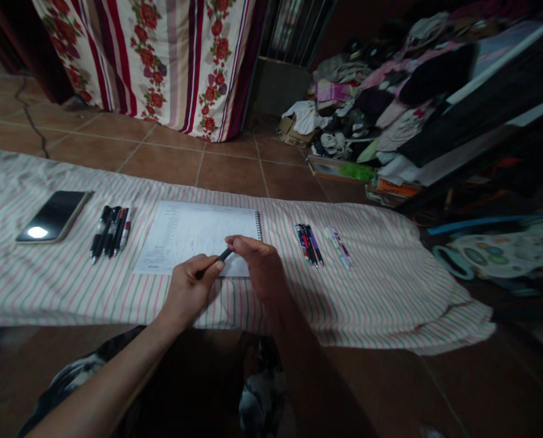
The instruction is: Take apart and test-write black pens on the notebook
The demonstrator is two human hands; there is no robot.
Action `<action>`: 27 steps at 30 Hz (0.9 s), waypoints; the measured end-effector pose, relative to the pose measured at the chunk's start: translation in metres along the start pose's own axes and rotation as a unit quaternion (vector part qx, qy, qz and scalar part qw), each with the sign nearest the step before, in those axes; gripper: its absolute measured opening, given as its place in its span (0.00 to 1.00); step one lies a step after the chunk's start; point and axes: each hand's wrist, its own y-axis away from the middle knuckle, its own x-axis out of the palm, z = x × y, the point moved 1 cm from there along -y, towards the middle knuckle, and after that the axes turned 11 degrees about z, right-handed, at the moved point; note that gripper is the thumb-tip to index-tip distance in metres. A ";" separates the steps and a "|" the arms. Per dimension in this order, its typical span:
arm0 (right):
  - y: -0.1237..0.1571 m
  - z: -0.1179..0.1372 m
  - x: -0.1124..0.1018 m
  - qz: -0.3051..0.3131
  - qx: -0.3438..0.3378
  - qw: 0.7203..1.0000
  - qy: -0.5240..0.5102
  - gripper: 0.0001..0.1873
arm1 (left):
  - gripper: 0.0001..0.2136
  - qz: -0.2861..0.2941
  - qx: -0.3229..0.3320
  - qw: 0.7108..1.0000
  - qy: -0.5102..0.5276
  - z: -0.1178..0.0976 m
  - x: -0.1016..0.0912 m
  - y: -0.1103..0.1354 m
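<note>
Both hands meet over the near edge of a spiral notebook [193,234] lying on a pink-striped cloth [372,292]. My left hand [190,291] is closed round a dark pen [224,255]. My right hand [261,267] pinches the pen's far end with its fingertips. The pen lies between the two hands, just above the notebook's lower edge.
Several dark pens [111,231] lie left of the notebook, beside a phone [52,216] with a lit spot. More pens [308,244] and pale ones [339,247] lie to the right. A floral curtain [162,61] hangs behind; a heap of clothes [390,97] fills the right.
</note>
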 end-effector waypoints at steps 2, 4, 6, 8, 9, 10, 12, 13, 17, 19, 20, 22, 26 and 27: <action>0.001 -0.007 0.006 -0.039 0.002 0.999 0.024 0.12 | 0.11 -0.056 0.044 0.981 -0.178 0.006 -0.002 0.000; 0.003 -0.016 0.011 -0.085 0.016 0.996 0.017 0.14 | 0.13 -0.086 0.056 0.947 -0.305 0.011 -0.002 -0.001; 0.004 -0.023 0.014 -0.102 0.026 0.994 -0.015 0.16 | 0.14 -0.083 0.060 0.931 -0.351 0.014 -0.001 -0.003; 0.005 -0.024 0.016 -0.110 0.032 0.992 -0.060 0.17 | 0.14 -0.065 0.054 0.949 -0.303 0.013 0.000 -0.004; 0.006 -0.021 0.015 -0.103 0.035 0.991 -0.083 0.17 | 0.13 -0.052 0.041 0.968 -0.243 0.012 0.001 -0.005; 0.006 -0.017 0.015 -0.082 0.043 0.990 -0.105 0.17 | 0.12 -0.035 0.019 0.986 -0.162 0.011 0.002 -0.005; 0.007 -0.007 0.012 -0.034 0.047 0.992 -0.112 0.17 | 0.12 0.011 -0.048 0.998 0.038 0.007 0.004 -0.005; 0.007 -0.002 0.011 -0.019 0.044 0.993 -0.110 0.16 | 0.14 0.041 -0.090 0.987 0.128 0.006 0.006 -0.005; 0.004 0.005 0.003 0.050 0.025 0.988 -0.147 0.13 | 0.13 0.126 -0.154 0.927 0.318 0.001 0.006 -0.003; 0.003 0.003 -0.001 0.078 0.005 0.986 -0.149 0.11 | 0.12 0.149 -0.161 0.908 0.357 0.001 0.005 -0.002; 0.002 0.001 -0.002 0.091 -0.003 0.986 -0.141 0.11 | 0.13 0.161 -0.162 0.901 0.369 0.000 0.004 -0.001; 0.002 0.000 -0.005 0.105 -0.009 0.987 -0.119 0.10 | 0.13 0.173 -0.159 0.899 0.369 0.000 0.004 0.000; 0.002 -0.001 -0.004 0.075 -0.003 0.994 -0.079 0.10 | 0.14 0.109 -0.121 0.959 0.231 0.001 0.002 0.001; 0.002 -0.002 -0.002 0.051 -0.002 0.996 -0.068 0.10 | 0.13 0.071 -0.093 0.981 0.157 0.003 0.001 0.002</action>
